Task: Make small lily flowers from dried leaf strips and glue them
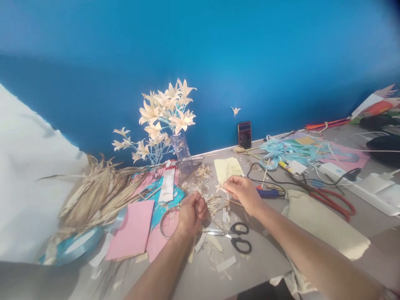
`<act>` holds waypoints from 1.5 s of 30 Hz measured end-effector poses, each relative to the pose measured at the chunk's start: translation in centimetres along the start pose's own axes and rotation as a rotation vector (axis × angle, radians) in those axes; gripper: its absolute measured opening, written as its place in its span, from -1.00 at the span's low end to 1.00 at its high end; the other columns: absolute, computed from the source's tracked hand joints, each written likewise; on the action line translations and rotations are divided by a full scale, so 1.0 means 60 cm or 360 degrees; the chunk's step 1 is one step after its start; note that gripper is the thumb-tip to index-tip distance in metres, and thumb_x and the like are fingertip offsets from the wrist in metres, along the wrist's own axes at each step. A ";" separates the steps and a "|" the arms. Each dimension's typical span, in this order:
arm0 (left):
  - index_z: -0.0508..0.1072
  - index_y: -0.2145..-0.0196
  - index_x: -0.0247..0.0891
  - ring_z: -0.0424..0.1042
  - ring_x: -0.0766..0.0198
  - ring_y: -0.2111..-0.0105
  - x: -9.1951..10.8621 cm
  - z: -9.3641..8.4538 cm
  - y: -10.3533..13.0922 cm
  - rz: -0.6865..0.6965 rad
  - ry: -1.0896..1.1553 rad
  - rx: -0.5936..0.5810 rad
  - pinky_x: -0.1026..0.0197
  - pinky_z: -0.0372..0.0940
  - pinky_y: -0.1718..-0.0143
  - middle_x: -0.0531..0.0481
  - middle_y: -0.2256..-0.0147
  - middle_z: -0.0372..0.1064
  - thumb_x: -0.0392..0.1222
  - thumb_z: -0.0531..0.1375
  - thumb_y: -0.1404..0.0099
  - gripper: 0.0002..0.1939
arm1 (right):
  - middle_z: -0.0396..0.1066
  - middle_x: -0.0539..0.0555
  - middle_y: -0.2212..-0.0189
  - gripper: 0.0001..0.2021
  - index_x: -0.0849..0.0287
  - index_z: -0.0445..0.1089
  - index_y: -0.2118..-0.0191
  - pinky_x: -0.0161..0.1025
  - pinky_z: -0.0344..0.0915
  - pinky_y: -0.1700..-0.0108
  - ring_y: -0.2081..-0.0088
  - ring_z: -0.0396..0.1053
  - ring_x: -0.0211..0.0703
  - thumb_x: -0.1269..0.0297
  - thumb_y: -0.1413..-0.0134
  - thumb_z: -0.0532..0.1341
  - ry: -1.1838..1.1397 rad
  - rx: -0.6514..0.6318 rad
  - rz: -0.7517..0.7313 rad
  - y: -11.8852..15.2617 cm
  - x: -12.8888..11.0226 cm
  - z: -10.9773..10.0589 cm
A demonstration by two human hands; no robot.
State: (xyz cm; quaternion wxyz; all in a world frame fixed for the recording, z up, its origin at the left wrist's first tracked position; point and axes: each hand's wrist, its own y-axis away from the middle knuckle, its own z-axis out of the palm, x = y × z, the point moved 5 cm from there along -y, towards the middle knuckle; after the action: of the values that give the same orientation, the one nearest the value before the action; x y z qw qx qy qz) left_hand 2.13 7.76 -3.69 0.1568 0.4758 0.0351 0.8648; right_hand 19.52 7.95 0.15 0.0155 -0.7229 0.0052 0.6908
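Observation:
My right hand (242, 189) pinches a small pale husk-like piece (221, 188) between thumb and fingers, over the scrap-strewn table. Left of it, my left hand (194, 210) is closed with its fingers curled in; whatever it may hold is hidden. Scissors with black handles (240, 238) lie beside my left wrist, blades pointing towards it. Pale dry scraps (215, 204) are scattered between and beneath both hands. Just beyond my right hand lies a pale yellow paper (229, 166). A roll of tape (167, 223) sits by my left wrist.
Cream flowers (168, 106) rise from a clear vase (183, 154) by the blue wall. Dry husks (96, 191) and pink paper (131, 231) are at left. A phone (244, 134) leans on the wall. Red-handled pliers (336, 202), a folded cloth (325, 221) and a power strip (359, 189) lie right.

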 end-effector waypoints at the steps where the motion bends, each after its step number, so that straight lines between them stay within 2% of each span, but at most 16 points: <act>1: 0.14 0.65 -0.21 -0.01 0.45 0.79 0.001 0.003 0.003 0.0030 -0.0112 -0.0037 0.33 -0.08 0.70 0.18 0.79 0.05 0.04 0.23 -0.21 -0.55 | 0.12 -0.12 0.68 -0.76 0.17 0.30 0.56 -0.32 -0.10 0.55 0.62 -0.02 -0.34 0.16 0.01 0.23 0.0014 0.0007 -0.0009 0.000 -0.001 0.000; 2: 0.15 0.66 -0.20 0.00 0.44 0.80 0.002 0.006 0.007 0.0086 -0.0247 -0.0054 0.33 -0.07 0.70 0.17 0.80 0.05 0.07 0.21 -0.24 -0.52 | 0.16 -0.11 0.66 -0.76 0.17 0.31 0.56 -0.32 -0.08 0.54 0.61 0.00 -0.34 0.15 0.01 0.23 0.0040 0.0014 -0.0027 0.001 -0.002 0.000; 4: 0.22 0.63 -0.22 0.14 0.40 0.78 0.006 0.012 0.013 0.0206 -0.0481 -0.0067 0.32 0.01 0.69 0.10 0.77 0.21 0.12 0.21 -0.24 -0.53 | 0.22 -0.09 0.63 -0.76 0.17 0.32 0.54 -0.32 -0.04 0.53 0.60 0.04 -0.33 0.14 0.00 0.23 0.0103 0.0020 -0.0060 0.003 -0.003 0.001; 6: 0.32 0.56 -0.24 0.31 0.34 0.70 0.011 0.017 0.017 0.0296 -0.0603 -0.0059 0.31 0.14 0.65 0.01 0.62 0.43 0.08 0.30 -0.17 -0.61 | 0.22 -0.09 0.63 -0.75 0.17 0.31 0.53 -0.32 0.00 0.52 0.59 0.06 -0.32 0.14 -0.02 0.22 0.0143 0.0013 -0.0095 0.005 -0.006 0.003; 8: 0.40 0.52 -0.27 0.38 0.33 0.65 0.014 0.020 0.020 0.0336 -0.0718 -0.0043 0.31 0.21 0.61 -0.04 0.53 0.51 -0.02 0.37 -0.10 -0.69 | 0.19 -0.10 0.64 -0.76 0.17 0.29 0.53 -0.32 0.02 0.51 0.57 0.07 -0.31 0.15 -0.03 0.22 0.0159 0.0006 -0.0125 0.008 -0.008 0.004; 12: 0.55 0.47 -0.32 0.41 0.32 0.64 0.015 0.020 0.021 0.0372 -0.0901 -0.0022 0.30 0.28 0.58 -0.07 0.57 0.51 -0.08 0.34 -0.14 -0.78 | 0.18 -0.11 0.63 -0.76 0.17 0.26 0.55 -0.32 0.05 0.47 0.55 0.10 -0.31 0.18 -0.03 0.21 0.0153 -0.0050 -0.0121 0.012 -0.012 0.011; 15: 0.56 0.41 -0.32 0.43 0.28 0.63 0.014 0.017 0.018 0.0392 -0.0869 -0.0002 0.29 0.31 0.56 -0.07 0.58 0.52 -0.07 0.32 -0.16 -0.77 | 0.15 -0.12 0.66 -0.75 0.16 0.26 0.56 -0.32 0.02 0.50 0.58 0.06 -0.33 0.16 -0.02 0.21 0.0138 -0.0077 -0.0049 0.015 -0.011 0.014; 20: 0.53 0.37 -0.31 0.27 0.39 0.73 0.019 0.005 0.011 0.0384 -0.0820 0.0137 0.35 0.21 0.60 0.10 0.75 0.33 -0.12 0.28 -0.17 -0.83 | 0.14 -0.13 0.69 -0.73 0.16 0.27 0.57 -0.32 -0.07 0.54 0.62 0.00 -0.35 0.14 -0.02 0.21 0.0125 -0.0097 0.0084 0.016 0.000 0.018; 22: 0.54 0.24 -0.30 0.26 0.40 0.69 0.020 0.007 0.012 0.0375 -0.0815 0.0114 0.35 0.22 0.57 0.12 0.70 0.35 -0.16 0.26 -0.18 -0.79 | 0.15 -0.13 0.68 -0.73 0.16 0.27 0.57 -0.32 -0.07 0.53 0.61 0.00 -0.35 0.13 0.00 0.21 0.0113 -0.0109 0.0117 0.016 0.003 0.020; 24: 0.51 0.12 -0.29 0.32 0.37 0.62 0.017 0.013 0.015 0.0347 -0.0787 0.0027 0.33 0.25 0.54 0.08 0.60 0.43 -0.16 0.30 -0.16 -0.68 | 0.18 -0.11 0.67 -0.74 0.17 0.27 0.58 -0.32 -0.05 0.52 0.60 0.02 -0.35 0.15 0.00 0.21 0.0109 -0.0118 0.0114 0.017 0.003 0.021; 26: 0.52 0.18 -0.31 0.33 0.37 0.60 0.013 0.017 0.017 0.0327 -0.0787 -0.0005 0.33 0.24 0.55 0.05 0.56 0.44 -0.14 0.34 -0.12 -0.69 | 0.21 -0.10 0.66 -0.75 0.17 0.28 0.58 -0.32 -0.02 0.51 0.59 0.05 -0.34 0.17 0.00 0.22 0.0123 -0.0130 0.0094 0.018 0.000 0.023; 30: 0.54 0.43 -0.33 0.23 0.43 0.66 0.003 0.013 0.013 0.0289 -0.0755 0.0054 0.35 0.15 0.60 0.08 0.64 0.36 -0.13 0.36 -0.10 -0.81 | 0.27 -0.09 0.63 -0.78 0.18 0.32 0.56 -0.33 0.00 0.50 0.58 0.07 -0.34 0.21 -0.01 0.21 0.0123 -0.0226 0.0095 0.021 -0.002 0.028; 34: 0.57 0.43 -0.31 0.24 0.43 0.66 -0.008 0.005 0.007 0.0243 -0.0601 -0.0004 0.34 0.17 0.60 0.04 0.57 0.44 -0.13 0.38 -0.06 -0.81 | 0.30 -0.08 0.61 -0.81 0.19 0.33 0.54 -0.34 -0.02 0.52 0.59 0.06 -0.36 0.26 -0.03 0.19 0.0050 -0.0314 0.0140 0.025 -0.003 0.034; 37: 0.57 0.47 -0.31 0.24 0.44 0.66 -0.011 0.005 0.006 0.0245 -0.0604 -0.0036 0.34 0.16 0.58 0.04 0.58 0.43 -0.14 0.37 -0.08 -0.83 | 0.39 -0.05 0.56 -0.86 0.19 0.35 0.50 -0.35 0.06 0.48 0.55 0.18 -0.33 0.31 -0.03 0.18 0.0068 -0.0331 0.0089 0.027 -0.013 0.035; 40: 0.58 0.46 -0.30 0.25 0.44 0.64 -0.008 0.005 0.009 0.0249 -0.0679 0.0030 0.36 0.15 0.58 0.08 0.60 0.39 -0.20 0.37 -0.08 -0.89 | 0.44 -0.04 0.52 -0.93 0.18 0.38 0.42 -0.35 0.13 0.43 0.49 0.30 -0.28 0.34 -0.02 0.20 0.0111 -0.0333 0.0049 0.029 -0.018 0.034; 45: 0.60 0.48 -0.30 0.23 0.45 0.63 -0.007 0.010 0.010 0.0253 -0.0763 -0.0036 0.36 0.14 0.55 0.08 0.60 0.37 -0.20 0.35 -0.10 -0.90 | 0.44 -0.05 0.54 -0.93 0.19 0.41 0.42 -0.37 0.08 0.48 0.54 0.24 -0.32 0.39 -0.02 0.18 0.0243 -0.0380 0.0004 0.028 -0.009 0.032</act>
State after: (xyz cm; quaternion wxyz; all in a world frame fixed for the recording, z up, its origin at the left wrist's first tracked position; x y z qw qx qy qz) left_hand 2.68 7.00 -3.57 0.0975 0.6667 -0.0502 0.7372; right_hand 17.50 6.34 0.60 -0.0719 -0.7700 -0.0748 0.6296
